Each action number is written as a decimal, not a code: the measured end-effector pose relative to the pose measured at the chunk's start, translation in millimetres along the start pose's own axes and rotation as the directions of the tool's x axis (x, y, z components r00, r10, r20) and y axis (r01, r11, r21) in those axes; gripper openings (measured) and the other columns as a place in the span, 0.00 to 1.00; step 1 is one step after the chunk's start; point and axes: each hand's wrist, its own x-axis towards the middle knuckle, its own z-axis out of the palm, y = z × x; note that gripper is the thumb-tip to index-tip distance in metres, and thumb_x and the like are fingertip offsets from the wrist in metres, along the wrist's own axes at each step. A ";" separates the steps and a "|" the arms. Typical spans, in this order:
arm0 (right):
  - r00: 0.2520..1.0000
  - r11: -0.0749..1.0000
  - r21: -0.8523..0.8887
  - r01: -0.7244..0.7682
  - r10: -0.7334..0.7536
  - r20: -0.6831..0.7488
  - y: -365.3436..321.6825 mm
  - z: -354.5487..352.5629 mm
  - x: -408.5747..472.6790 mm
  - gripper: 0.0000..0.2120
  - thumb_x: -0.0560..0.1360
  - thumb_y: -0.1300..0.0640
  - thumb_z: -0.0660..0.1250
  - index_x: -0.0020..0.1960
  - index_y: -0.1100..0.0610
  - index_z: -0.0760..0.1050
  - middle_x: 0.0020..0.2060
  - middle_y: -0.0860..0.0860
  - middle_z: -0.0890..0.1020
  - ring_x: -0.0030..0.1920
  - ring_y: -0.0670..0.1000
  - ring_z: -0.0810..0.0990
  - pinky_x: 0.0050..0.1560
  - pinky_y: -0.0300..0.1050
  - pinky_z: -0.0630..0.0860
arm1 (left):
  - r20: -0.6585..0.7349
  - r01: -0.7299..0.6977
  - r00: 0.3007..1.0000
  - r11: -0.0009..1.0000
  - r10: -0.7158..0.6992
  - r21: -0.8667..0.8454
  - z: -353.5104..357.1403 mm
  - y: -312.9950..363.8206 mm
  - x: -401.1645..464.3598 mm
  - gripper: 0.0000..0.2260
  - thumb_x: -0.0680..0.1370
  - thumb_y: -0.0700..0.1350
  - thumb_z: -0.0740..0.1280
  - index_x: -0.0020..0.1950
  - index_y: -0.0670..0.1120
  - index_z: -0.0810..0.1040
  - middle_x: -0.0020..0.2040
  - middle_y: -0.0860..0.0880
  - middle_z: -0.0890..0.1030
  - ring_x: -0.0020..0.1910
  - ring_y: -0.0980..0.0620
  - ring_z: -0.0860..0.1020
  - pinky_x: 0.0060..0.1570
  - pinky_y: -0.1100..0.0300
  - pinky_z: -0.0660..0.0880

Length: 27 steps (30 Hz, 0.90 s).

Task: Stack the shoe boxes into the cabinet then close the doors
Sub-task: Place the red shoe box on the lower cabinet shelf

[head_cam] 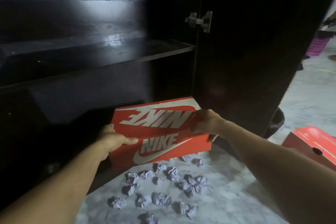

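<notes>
Both of my hands clamp the orange Nike shoe box (160, 132) by its ends: my left hand (116, 139) wraps the left end with the thumb across the front, my right hand (205, 123) pinches the right end, fingers curled over the lid. I hold the box at the mouth of the dark cabinet (91, 71), below its shelf (127, 49), door (254, 51) open. Crumpled paper balls (163, 187) litter the floor (227, 196); a second red box (312, 143) sits at right

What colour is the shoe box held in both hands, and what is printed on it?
Orange-red shoe box with white Nike lettering and swoosh; head view.
</notes>
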 end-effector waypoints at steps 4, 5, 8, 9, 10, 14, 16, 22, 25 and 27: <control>0.992 0.995 0.009 0.095 -0.094 -0.089 5.4 29.7 54.6 0.16 0.63 0.58 0.77 0.49 0.52 0.78 0.40 0.50 0.80 0.32 0.46 0.76 0.19 0.30 0.70 | -0.098 0.026 0.995 0.998 -0.032 -0.063 9.8 -12.7 28.3 0.35 0.67 0.33 0.77 0.71 0.40 0.68 0.61 0.46 0.76 0.67 0.43 0.72 0.62 0.54 0.69; 0.987 0.993 0.009 0.122 -0.120 -0.110 8.1 38.5 67.8 0.16 0.62 0.58 0.77 0.47 0.51 0.78 0.39 0.49 0.80 0.32 0.46 0.76 0.20 0.28 0.68 | -0.116 0.033 0.992 0.997 -0.040 -0.065 12.1 -17.9 36.8 0.36 0.67 0.33 0.77 0.72 0.40 0.66 0.65 0.44 0.75 0.68 0.43 0.72 0.63 0.53 0.68; 0.970 0.980 0.035 0.197 -0.190 -0.152 18.1 64.7 102.0 0.19 0.57 0.53 0.76 0.46 0.48 0.77 0.38 0.47 0.79 0.41 0.49 0.79 0.35 0.35 0.75 | -0.171 0.061 0.982 0.995 -0.074 -0.079 21.6 -35.7 63.0 0.38 0.66 0.33 0.78 0.73 0.42 0.65 0.67 0.42 0.74 0.68 0.42 0.71 0.68 0.47 0.68; 0.964 0.976 0.038 0.213 -0.203 -0.172 19.6 72.2 111.2 0.19 0.58 0.54 0.77 0.48 0.49 0.77 0.40 0.47 0.79 0.43 0.50 0.78 0.39 0.39 0.74 | -0.190 0.069 0.978 0.994 -0.084 -0.086 24.6 -42.0 69.2 0.38 0.66 0.34 0.78 0.73 0.43 0.66 0.66 0.42 0.75 0.68 0.42 0.72 0.68 0.46 0.69; 0.957 0.974 0.037 0.225 -0.213 -0.196 20.9 78.6 119.6 0.21 0.61 0.55 0.77 0.53 0.50 0.78 0.43 0.48 0.80 0.45 0.50 0.78 0.42 0.38 0.73 | -0.205 0.070 0.975 0.993 -0.088 -0.093 27.7 -49.7 76.8 0.37 0.66 0.34 0.78 0.72 0.44 0.67 0.65 0.42 0.76 0.67 0.42 0.73 0.67 0.45 0.69; 0.949 0.970 0.100 0.222 -0.192 -0.251 27.8 99.1 152.0 0.24 0.64 0.58 0.78 0.60 0.53 0.79 0.50 0.48 0.82 0.50 0.49 0.79 0.53 0.38 0.76 | -0.237 0.074 0.966 0.990 -0.101 -0.123 38.5 -71.2 103.0 0.35 0.66 0.33 0.78 0.70 0.43 0.69 0.63 0.43 0.77 0.65 0.42 0.74 0.67 0.45 0.70; 0.949 0.975 0.061 0.211 -0.190 -0.253 32.5 108.6 167.7 0.23 0.64 0.52 0.77 0.59 0.51 0.81 0.52 0.49 0.82 0.52 0.51 0.81 0.57 0.43 0.78 | -0.252 0.084 0.961 0.989 -0.113 -0.123 44.2 -78.1 115.8 0.34 0.68 0.34 0.76 0.71 0.43 0.68 0.65 0.43 0.75 0.66 0.42 0.73 0.67 0.45 0.69; 0.851 0.953 -0.236 0.190 -0.279 -0.444 29.5 132.3 201.3 0.16 0.74 0.50 0.68 0.61 0.50 0.80 0.63 0.54 0.74 0.65 0.58 0.69 0.64 0.52 0.71 | -0.373 0.055 0.927 0.998 -0.040 0.030 59.2 -83.8 145.0 0.30 0.70 0.42 0.77 0.70 0.43 0.71 0.75 0.42 0.64 0.72 0.39 0.66 0.70 0.44 0.66; 0.803 0.816 -0.505 0.279 -0.487 -0.343 10.8 152.4 201.6 0.16 0.78 0.56 0.59 0.63 0.53 0.78 0.63 0.54 0.75 0.64 0.55 0.71 0.62 0.51 0.73 | -0.509 0.034 0.857 0.977 0.080 0.209 68.0 -79.7 153.2 0.23 0.69 0.44 0.77 0.63 0.40 0.79 0.75 0.39 0.64 0.73 0.38 0.65 0.71 0.46 0.64; 0.820 0.791 -0.484 0.373 -0.526 -0.227 1.6 165.9 202.6 0.21 0.77 0.63 0.57 0.69 0.55 0.71 0.67 0.55 0.73 0.67 0.56 0.70 0.65 0.52 0.73 | -0.577 0.001 0.802 0.967 0.151 0.255 71.8 -80.8 161.8 0.18 0.69 0.43 0.78 0.56 0.38 0.83 0.66 0.38 0.73 0.66 0.38 0.71 0.66 0.46 0.68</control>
